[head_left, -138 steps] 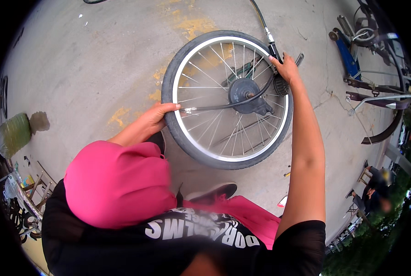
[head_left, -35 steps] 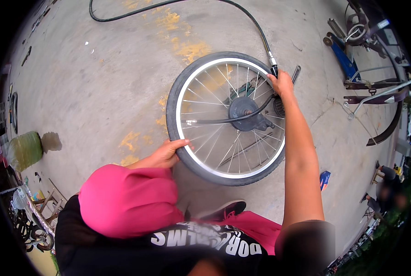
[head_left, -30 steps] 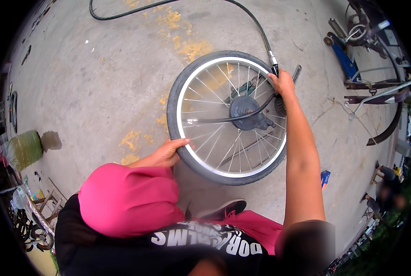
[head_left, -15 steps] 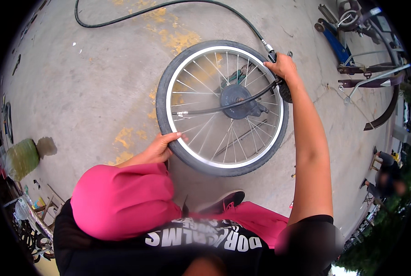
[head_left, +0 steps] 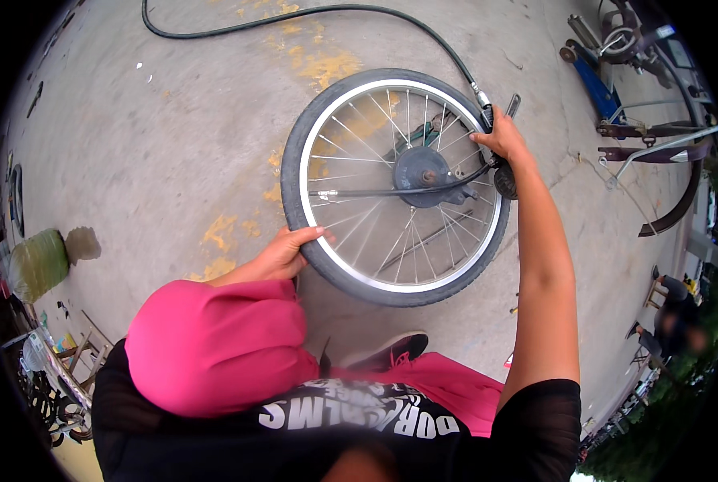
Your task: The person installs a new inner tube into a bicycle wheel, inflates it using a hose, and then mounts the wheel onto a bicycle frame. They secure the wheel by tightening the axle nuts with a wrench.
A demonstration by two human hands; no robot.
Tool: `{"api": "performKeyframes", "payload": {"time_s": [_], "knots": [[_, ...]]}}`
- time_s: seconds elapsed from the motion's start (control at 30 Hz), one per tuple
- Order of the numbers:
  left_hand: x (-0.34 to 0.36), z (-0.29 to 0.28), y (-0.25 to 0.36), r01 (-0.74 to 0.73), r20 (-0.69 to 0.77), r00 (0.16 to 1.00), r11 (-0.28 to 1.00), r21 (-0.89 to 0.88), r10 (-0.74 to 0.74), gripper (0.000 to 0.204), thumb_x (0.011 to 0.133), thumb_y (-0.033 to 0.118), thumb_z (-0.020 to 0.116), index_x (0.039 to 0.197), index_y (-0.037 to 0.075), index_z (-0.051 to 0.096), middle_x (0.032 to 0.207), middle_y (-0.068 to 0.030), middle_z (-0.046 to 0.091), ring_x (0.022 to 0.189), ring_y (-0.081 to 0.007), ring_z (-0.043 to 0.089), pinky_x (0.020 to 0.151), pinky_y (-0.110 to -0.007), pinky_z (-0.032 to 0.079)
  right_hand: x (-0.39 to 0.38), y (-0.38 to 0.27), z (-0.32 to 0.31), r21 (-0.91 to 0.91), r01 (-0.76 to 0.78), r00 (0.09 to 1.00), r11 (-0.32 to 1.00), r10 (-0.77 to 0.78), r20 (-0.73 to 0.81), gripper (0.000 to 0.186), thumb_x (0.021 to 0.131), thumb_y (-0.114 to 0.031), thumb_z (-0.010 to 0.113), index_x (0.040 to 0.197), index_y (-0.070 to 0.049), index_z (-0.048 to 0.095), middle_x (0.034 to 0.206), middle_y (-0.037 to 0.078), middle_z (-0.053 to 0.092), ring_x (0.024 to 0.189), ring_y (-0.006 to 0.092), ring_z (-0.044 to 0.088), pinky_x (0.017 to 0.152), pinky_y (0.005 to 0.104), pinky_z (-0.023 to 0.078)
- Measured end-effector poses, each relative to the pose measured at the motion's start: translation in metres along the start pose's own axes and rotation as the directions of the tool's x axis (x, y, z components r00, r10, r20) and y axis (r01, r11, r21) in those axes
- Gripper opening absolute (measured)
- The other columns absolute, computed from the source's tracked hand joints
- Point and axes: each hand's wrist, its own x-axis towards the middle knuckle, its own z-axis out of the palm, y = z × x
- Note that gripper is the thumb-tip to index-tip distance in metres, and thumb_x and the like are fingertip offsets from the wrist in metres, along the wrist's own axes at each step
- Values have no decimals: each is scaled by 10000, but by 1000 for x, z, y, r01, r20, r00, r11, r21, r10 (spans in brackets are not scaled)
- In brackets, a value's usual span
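A bicycle wheel (head_left: 295,165) with a dark tyre, silver rim and dark hub (head_left: 415,169) is in front of me. My left hand (head_left: 281,254) grips its near left edge, thumb on top at the rim. My right hand (head_left: 505,140), by the far right edge, is closed round a tyre inflator gun (head_left: 506,183) with a round gauge and a lever. From the gun a short black hose (head_left: 375,192) crosses the hub to a metal connector (head_left: 325,194) at the left rim; the valve itself is too small to make out.
A long dark air hose (head_left: 359,8) runs from the gun across the concrete floor. Green-handled tools (head_left: 427,135) lie beneath the spokes. At right are a blue jack (head_left: 598,84) and bicycle frame parts (head_left: 656,153). A greenish bundle (head_left: 39,265) stands left; a seated person (head_left: 671,317) is far right.
The wheel, gun and both hands appear slightly further right in view. Both hands keep their grips, and the short hose still reaches the left rim.
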Motion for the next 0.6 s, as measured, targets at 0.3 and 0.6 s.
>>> {"api": "performKeyframes", "payload": {"time_s": [0.3, 0.6], "knots": [[0, 1, 0, -21, 2, 1000, 1000, 7, 21, 300, 854, 65, 677, 1095, -2, 513, 991, -151, 638, 979, -274, 656, 877, -442, 565, -9, 14, 9, 36, 34, 998, 999, -32, -53, 857, 721, -402, 759, 1381, -1, 385, 1172, 295, 567, 1091, 407, 576, 923, 438, 469], [-1, 9, -1, -36, -59, 997, 999, 41, 39, 347, 832, 78, 691, 1113, -33, 521, 1021, -167, 653, 984, -264, 659, 839, -410, 568, -17, 21, 0, 59, 8, 999, 998, -6, -40, 851, 733, -447, 743, 1371, 7, 410, 1136, 277, 601, 1077, 381, 600, 906, 424, 478]]}}
